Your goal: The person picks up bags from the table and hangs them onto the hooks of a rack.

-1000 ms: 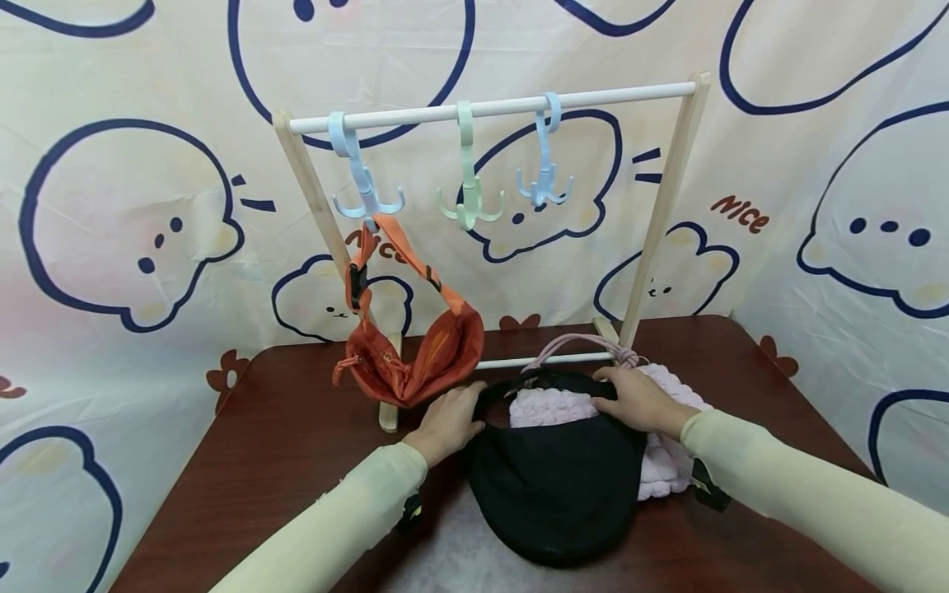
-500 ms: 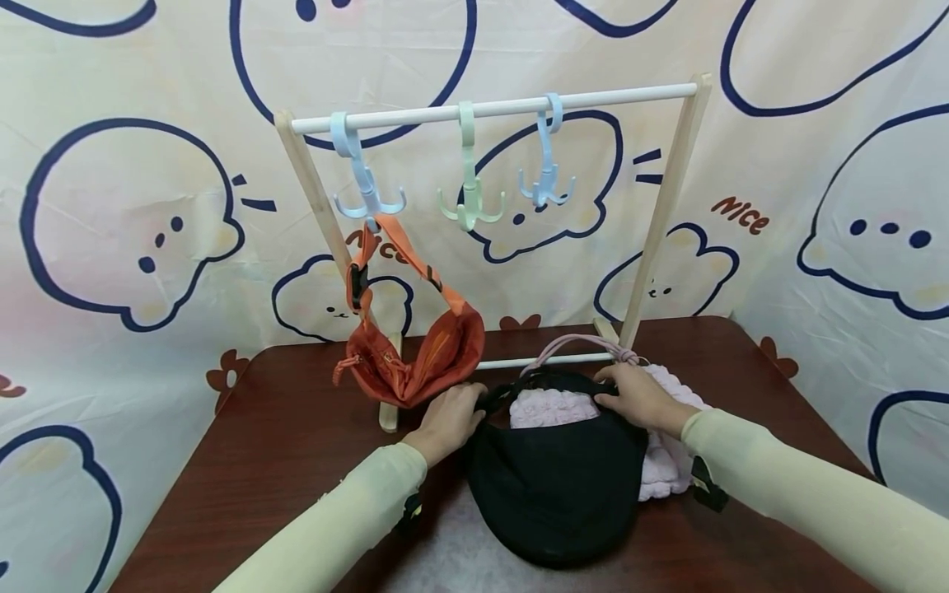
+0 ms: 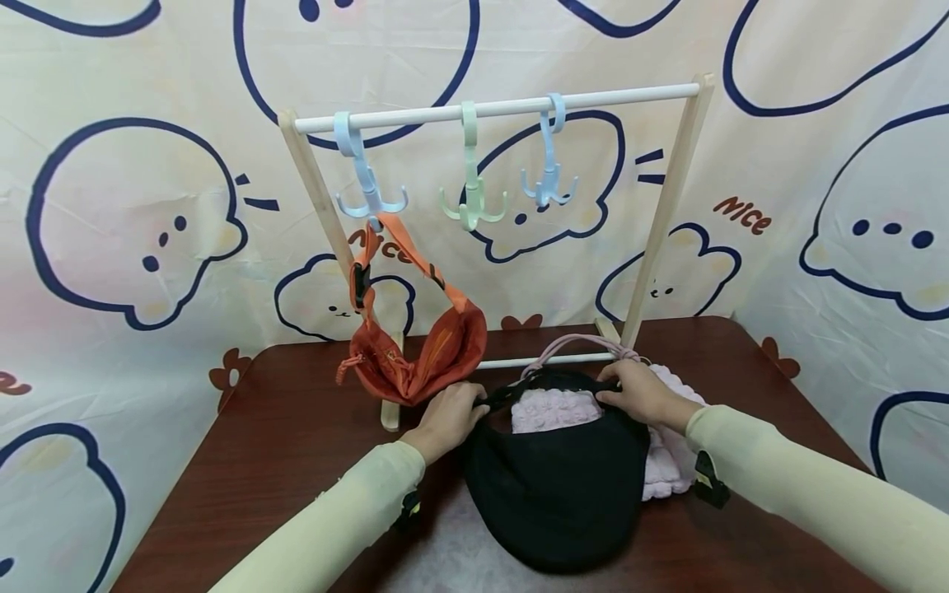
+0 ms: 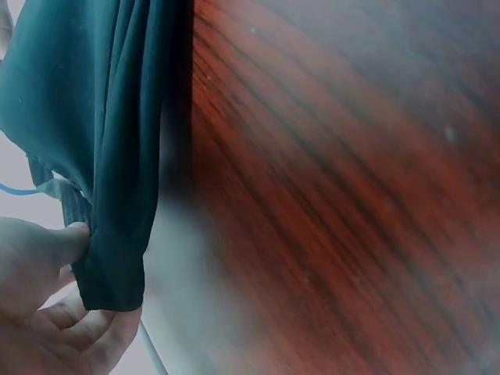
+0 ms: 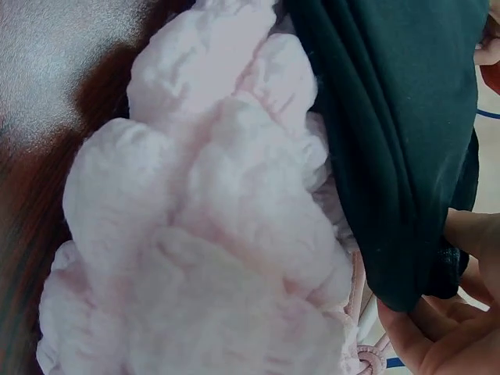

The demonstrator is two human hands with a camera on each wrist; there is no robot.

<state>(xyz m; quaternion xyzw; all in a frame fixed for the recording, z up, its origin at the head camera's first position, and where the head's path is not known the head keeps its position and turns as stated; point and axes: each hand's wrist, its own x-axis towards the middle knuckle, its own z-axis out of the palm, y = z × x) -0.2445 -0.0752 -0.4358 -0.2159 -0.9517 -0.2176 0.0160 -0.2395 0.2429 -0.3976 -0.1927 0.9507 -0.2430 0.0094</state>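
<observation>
A black shoulder bag (image 3: 559,494) is held between my two hands above the table's middle, its curved bottom toward me. My left hand (image 3: 448,416) pinches its upper left corner, where the strap joins; the left wrist view shows the thumb (image 4: 66,242) on the dark cloth and fingers beneath. At the opposite corner my right hand (image 3: 641,395) grips the cloth between thumb and fingers (image 5: 406,332). Behind the black bag, partly covered by it, lies a puffy pink bag (image 3: 670,461) with a knotted pink handle (image 3: 571,338).
An orange waist bag (image 3: 445,350) hangs from the left blue hook (image 3: 368,185), close above my left hand. A green hook (image 3: 470,181) and another blue hook (image 3: 549,165) hang on the rack's white rod (image 3: 630,97). The brown table (image 3: 296,461) meets patterned cloth walls.
Both hands keep their hold on the black bag. Its lower edge has come slightly toward me, and its left strap end looks a little more drawn out.
</observation>
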